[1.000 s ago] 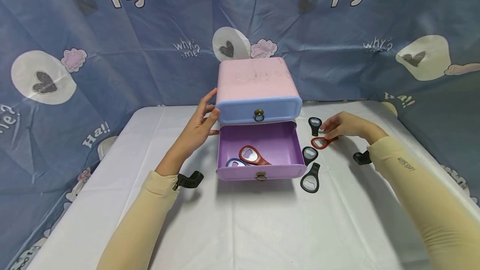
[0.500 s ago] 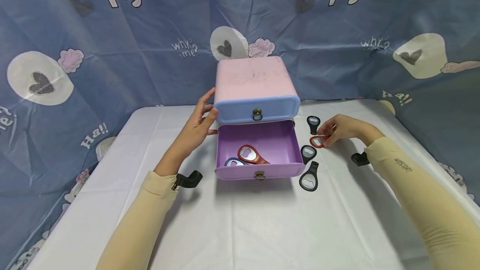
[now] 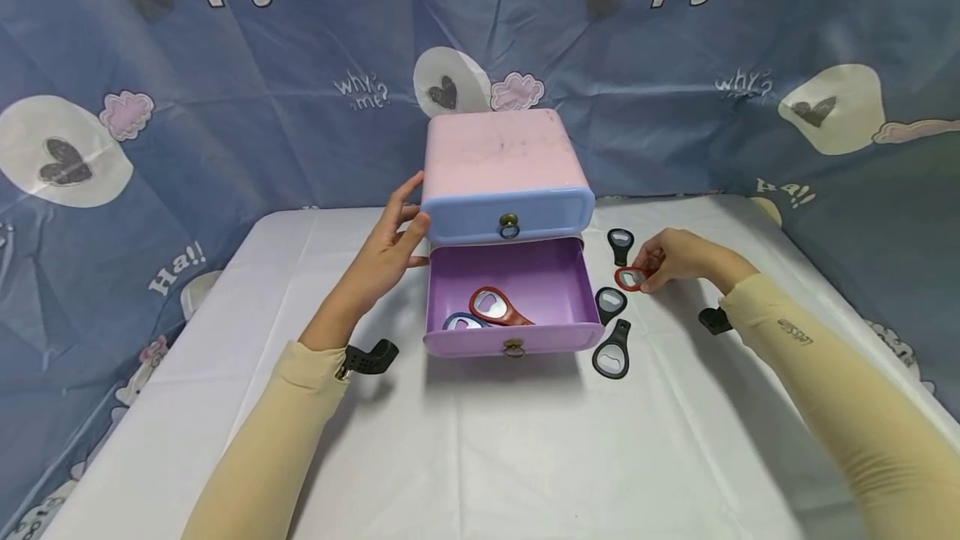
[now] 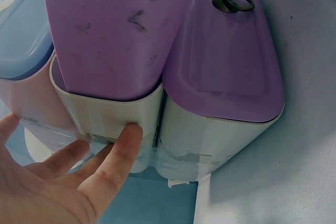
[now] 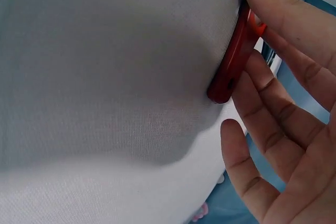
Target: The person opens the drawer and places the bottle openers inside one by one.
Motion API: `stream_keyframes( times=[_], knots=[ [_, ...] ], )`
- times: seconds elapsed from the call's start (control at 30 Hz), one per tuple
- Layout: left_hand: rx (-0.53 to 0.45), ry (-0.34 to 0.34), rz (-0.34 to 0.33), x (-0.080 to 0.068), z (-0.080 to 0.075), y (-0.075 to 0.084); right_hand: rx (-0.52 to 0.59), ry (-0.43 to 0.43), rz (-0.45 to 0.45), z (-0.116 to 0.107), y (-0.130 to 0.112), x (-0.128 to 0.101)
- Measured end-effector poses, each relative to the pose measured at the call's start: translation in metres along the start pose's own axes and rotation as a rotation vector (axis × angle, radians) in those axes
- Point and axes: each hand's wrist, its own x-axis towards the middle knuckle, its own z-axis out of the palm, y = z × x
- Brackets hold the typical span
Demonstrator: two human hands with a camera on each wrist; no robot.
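Pinching the red opener (image 3: 630, 278), the right hand (image 3: 678, 259) has lifted its edge off the cloth (image 3: 480, 440).
Left hand (image 3: 386, 250), fingers spread, still steadies the box (image 3: 502, 169); drawer (image 3: 513, 290) open.

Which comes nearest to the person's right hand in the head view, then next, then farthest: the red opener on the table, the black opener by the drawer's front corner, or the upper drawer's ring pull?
1. Red opener, pinched in the right hand.
2. Black opener, nearer the camera, left of the hand.
3. Ring pull, on the blue drawer front, farthest left.
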Motion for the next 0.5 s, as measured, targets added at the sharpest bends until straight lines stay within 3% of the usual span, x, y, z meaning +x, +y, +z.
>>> stream_keyframes(
  times=[0.5],
  knots=[
    [0.012, 0.011, 0.006, -0.0002, -0.0008, -0.0036, -0.066, -0.004, 0.070, -0.0037, 0.0030, -0.0050]
  ],
)
